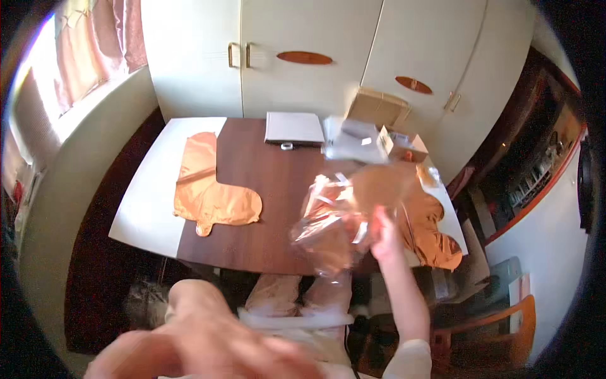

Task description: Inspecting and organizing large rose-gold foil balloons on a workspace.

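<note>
The right hand (384,235) is closed, fingers pinching the edge of a crinkled foil bundle (329,218) in clear film, raised over the right half of the tabletop (271,246), toward its near edge. A flat copper foil shape (211,196) lies by the left end, and a second foil piece (435,237) lies along the right edge. For good handling, the grip should stay light and near the film's border, since thin foil probably creases easily; lifting the bundle clear of the second piece would avoid snagging. The left hand (205,341) is blurred close to the camera, its fingers partly bent; whether it holds anything I cannot tell. Motion smears the bundle's outline, its folds are unreadable, and the right fingertips are hard to separate from the foil.
</note>
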Demonstrator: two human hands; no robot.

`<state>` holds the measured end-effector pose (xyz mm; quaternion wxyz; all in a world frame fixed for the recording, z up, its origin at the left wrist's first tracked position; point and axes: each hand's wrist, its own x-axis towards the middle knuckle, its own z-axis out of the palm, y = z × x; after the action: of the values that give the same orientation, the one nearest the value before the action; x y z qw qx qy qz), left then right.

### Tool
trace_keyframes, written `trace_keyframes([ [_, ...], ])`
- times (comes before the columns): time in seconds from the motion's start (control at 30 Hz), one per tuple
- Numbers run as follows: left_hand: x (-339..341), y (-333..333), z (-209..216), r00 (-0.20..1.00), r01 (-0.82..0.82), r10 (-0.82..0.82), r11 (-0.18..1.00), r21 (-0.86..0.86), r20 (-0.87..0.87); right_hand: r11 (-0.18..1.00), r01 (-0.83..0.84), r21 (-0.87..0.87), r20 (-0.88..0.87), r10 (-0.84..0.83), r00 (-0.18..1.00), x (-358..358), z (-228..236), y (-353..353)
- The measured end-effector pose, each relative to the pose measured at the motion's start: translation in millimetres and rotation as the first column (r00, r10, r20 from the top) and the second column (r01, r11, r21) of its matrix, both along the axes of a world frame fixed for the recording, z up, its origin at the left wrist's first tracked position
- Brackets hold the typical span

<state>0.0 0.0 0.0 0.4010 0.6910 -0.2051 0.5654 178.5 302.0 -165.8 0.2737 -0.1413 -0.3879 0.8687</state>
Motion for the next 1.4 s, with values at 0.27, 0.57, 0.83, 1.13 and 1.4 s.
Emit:
trace_keyframes([
  [0.27,-21.8,-32.7,53.1,0.971,0.096,-0.065,0.987,0.129,-0.229,0.811,0.312,0.495,0.245,-0.474,0.846,-88.1,-68.6,19.0],
  [0.57,-85.9,51.8,-39.1,0.550,-0.770,0.509,0.617,-0.164,-0.662,0.110,-0.028,0.993,0.090,-0.608,0.789,-69.3,-32.3,-20.8],
  [0.83,-103.5,116.9,-159.2,-0.443,-0.814,0.602,0.039,0.579,-0.664,-0.451,-0.200,0.870,0.178,-0.091,0.980,-92.8,14.4,-62.4],
  [1.13,-103.5,120.0,-205.8,-0.562,-0.738,0.515,0.040,0.673,-0.647,-0.670,-0.082,0.738,0.119,0.009,0.993,-107.9,-5.0,-79.0],
  [1.4,-102.4,118.8,-211.7,-0.585,-0.718,0.553,-0.012,0.696,-0.593,-0.801,-0.127,0.584,0.161,-0.039,0.986,-119.9,-1.2,-87.3],
])
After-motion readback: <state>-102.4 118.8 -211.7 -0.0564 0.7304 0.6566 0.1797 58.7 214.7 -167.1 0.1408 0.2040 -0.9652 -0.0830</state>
